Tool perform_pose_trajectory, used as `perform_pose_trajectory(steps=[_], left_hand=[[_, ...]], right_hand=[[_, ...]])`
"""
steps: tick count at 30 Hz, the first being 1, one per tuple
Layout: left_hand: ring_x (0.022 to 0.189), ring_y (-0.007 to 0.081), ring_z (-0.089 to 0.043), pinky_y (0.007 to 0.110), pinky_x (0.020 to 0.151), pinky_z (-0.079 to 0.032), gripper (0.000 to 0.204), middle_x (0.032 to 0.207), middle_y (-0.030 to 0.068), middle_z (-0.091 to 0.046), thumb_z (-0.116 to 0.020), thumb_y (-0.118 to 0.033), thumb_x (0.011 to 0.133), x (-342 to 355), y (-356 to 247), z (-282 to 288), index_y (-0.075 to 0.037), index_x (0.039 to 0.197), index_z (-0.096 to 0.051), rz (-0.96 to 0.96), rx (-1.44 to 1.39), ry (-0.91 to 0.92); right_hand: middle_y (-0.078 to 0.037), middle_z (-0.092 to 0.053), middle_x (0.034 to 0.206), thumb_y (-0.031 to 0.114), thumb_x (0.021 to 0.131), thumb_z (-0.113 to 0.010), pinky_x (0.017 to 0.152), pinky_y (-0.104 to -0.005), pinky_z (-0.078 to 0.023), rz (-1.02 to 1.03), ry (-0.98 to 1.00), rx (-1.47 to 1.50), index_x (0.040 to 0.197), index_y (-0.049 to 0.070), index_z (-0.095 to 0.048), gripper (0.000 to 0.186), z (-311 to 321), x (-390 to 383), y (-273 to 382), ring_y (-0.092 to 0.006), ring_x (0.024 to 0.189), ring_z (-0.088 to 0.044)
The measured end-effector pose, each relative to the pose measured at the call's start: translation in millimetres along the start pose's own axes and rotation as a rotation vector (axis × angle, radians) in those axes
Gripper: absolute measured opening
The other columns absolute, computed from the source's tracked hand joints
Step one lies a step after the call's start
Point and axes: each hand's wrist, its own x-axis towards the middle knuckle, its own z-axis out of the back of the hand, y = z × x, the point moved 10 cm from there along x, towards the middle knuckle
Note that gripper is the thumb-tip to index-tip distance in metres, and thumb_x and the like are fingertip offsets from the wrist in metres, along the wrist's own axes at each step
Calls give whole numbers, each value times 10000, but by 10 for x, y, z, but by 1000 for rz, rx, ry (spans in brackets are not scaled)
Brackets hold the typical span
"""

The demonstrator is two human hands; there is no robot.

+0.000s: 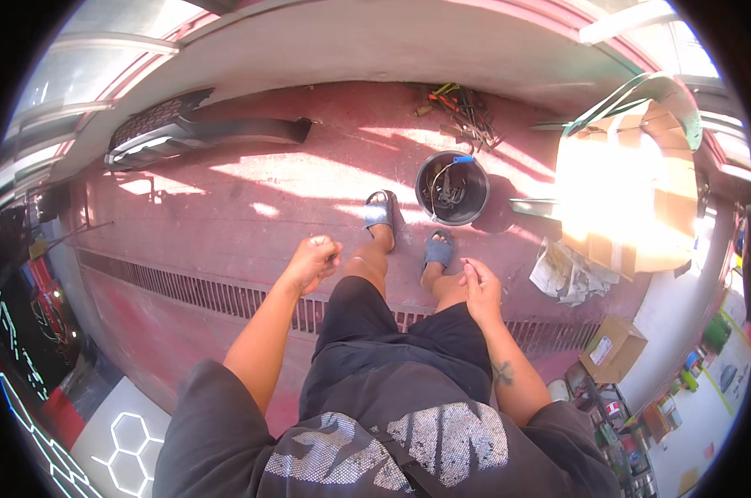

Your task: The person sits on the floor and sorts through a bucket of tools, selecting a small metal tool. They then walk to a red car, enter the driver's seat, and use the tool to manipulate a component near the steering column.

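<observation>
My left hand (316,262) is raised in front of me, its fingers curled into a loose fist. Nothing sticks out of it, and its palm side is hidden. Above my right thigh, my right hand (481,292) has its fingers bent in, with thumb and fingertips close together. Whether something small lies between them I cannot make out. Neither hand touches anything around it. The nearest object ahead is a black bucket (431,201) on the floor just beyond my feet, with a blue-gripped handle (463,159) and several metal pieces inside.
A dark car bumper (226,131) lies by the far wall at left. Tools and cables (463,112) are heaped beyond the bucket. At right stand a large cardboard sheet (674,178), crumpled paper (562,274) and a carton (613,349). A floor grate (209,296) crosses beneath me.
</observation>
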Motion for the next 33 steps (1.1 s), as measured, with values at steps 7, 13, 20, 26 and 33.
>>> perform_pose_trajectory(steps=[7,13,20,26,33], left_hand=[[472,63,-403,235,426,-272,272,749,79,-653,-725,-47,944,-2816,1509,988,-130,894,-471,-122,-379,-275],[509,43,-413,217,445,-302,219,804,62,-656,-748,-184,980,-4484,2889,1950,-98,985,-547,-305,-761,-603],[554,50,-434,215,480,-327,242,806,19,-613,-758,-266,977,-5069,5293,2717,-108,937,-579,-409,-1425,-863],[539,133,-428,298,494,-376,274,738,29,-567,-568,-327,1043,-5268,6263,3803,-130,856,-532,-254,-1820,-862],[528,125,-413,318,463,-358,263,633,-21,-445,-585,-325,1021,-6666,5527,7105,-132,847,-548,-436,-1456,-992]], right_hand=[[-86,-669,765,106,1029,-555,607,-319,-548,205,378,-428,1178,-3,-662,214,-17,-411,514,-137,624,-644],[-128,-737,734,44,873,-686,504,-343,-519,-106,548,-940,967,-18,-737,123,-39,-235,-17,-219,595,-702],[-183,-769,881,110,1004,-606,655,-370,-584,241,781,-977,1089,-67,-686,212,-3217,-694,1523,-255,715,-745],[-155,-719,883,75,1042,-544,662,-353,-594,346,1007,-661,1122,-15,-605,135,-6380,-2422,2843,-256,759,-732],[-61,-674,747,49,971,-640,533,-298,-527,422,792,-962,959,33,-732,95,-7718,-2388,2932,-163,642,-674]])
